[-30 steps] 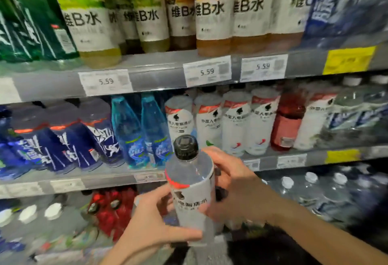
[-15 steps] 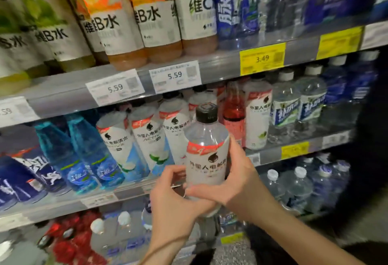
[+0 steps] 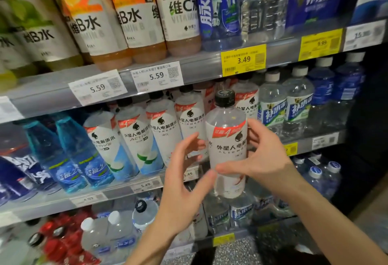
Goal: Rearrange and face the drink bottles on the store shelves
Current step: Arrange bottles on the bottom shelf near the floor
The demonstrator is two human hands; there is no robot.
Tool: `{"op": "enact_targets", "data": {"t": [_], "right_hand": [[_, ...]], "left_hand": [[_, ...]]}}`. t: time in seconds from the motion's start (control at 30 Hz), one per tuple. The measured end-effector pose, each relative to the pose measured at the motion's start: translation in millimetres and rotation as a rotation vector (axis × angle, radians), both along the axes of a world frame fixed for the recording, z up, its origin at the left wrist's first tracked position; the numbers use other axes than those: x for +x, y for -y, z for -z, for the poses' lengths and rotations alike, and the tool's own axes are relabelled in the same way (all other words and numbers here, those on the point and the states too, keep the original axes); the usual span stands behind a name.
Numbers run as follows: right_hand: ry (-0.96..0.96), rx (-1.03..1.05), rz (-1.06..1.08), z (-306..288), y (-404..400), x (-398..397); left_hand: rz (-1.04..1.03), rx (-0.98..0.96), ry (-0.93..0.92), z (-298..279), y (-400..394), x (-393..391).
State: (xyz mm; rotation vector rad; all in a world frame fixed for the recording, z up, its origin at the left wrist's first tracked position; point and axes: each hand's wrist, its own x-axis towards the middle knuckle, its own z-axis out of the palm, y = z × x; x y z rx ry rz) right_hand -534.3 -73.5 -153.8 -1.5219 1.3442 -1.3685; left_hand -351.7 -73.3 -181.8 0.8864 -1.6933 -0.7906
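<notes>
Your right hand (image 3: 260, 155) gripped 1 white-labelled bottle (image 3: 227, 145) in front of the middle shelf (image 3: 117, 191), label outward but not yet shelved, your left hand (image 3: 184, 180) hung open beside it, and its matching row (image 3: 147, 134) already faced front.

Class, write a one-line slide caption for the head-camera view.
Right hand holds a black-capped white-label bottle before the middle shelf; left hand open beside it.

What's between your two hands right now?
In the head view, a white-labelled bottle with a black cap stands upright between the left hand and right hand.
</notes>
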Motion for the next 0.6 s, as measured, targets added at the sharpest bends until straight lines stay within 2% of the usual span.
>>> {"op": "enact_targets", "data": {"t": [0.1, 0.23, 0.4, 0.6], "right_hand": [[0.023, 0.002, 0.052, -5.6, 1.5, -9.4], [0.112, -0.039, 0.126, -13.8, -0.6, -22.5], [0.166, -0.08, 0.194, -15.5, -0.5, -37.5], [0.185, -0.081, 0.217, -8.8, 1.2, -47.2]], "left_hand": [[-0.074, -0.037, 0.011, -13.7, 12.6, -2.8], [-0.142, -0.118, 0.32, -45.8, 40.0, -24.4], [-0.249, -0.19, 0.568, -67.1, 74.6, -59.4], [-0.327, 0.016, 0.544, -64.7, 99.0, -80.6]]}}
